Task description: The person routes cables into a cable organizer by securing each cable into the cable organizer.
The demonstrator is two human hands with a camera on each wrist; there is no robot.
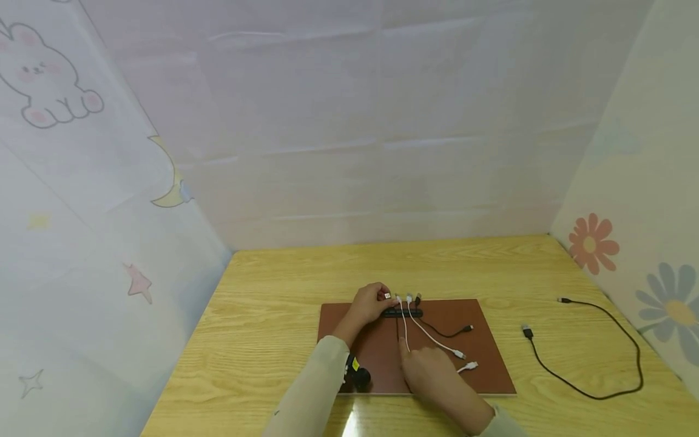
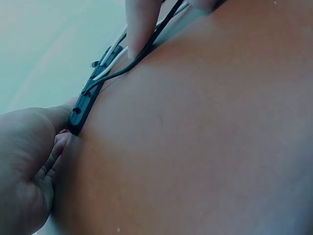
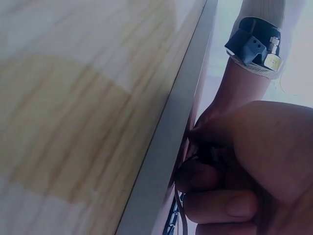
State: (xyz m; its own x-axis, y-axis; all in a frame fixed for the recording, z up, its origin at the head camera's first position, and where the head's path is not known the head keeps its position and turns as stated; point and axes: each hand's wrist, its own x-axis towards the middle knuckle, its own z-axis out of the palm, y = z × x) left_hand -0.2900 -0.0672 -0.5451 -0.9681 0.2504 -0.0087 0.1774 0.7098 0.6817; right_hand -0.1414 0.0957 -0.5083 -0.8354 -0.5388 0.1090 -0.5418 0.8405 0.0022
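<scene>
A black cable holder strip (image 1: 404,313) lies near the far edge of a brown desk mat (image 1: 374,346), with white and black cables in its slots. My left hand (image 1: 371,303) is at the strip's left end, and a USB plug (image 1: 388,295) shows between its thumb and index finger. In the left wrist view a black cable (image 2: 116,73) runs from a slot towards my right hand's fingers. On the mat nearer me, my right hand (image 1: 428,371) has curled fingers round that cable; its grip is partly hidden. One white cable (image 1: 405,328) passes beneath the right hand.
On the mat's right lie a black cable end (image 1: 466,328) and white USB plugs (image 1: 460,354). Another black cable (image 1: 587,396) curves on the wooden table (image 1: 246,340) at the right. A dark wrist camera (image 1: 361,379) sits by the left sleeve. Fabric walls surround the table.
</scene>
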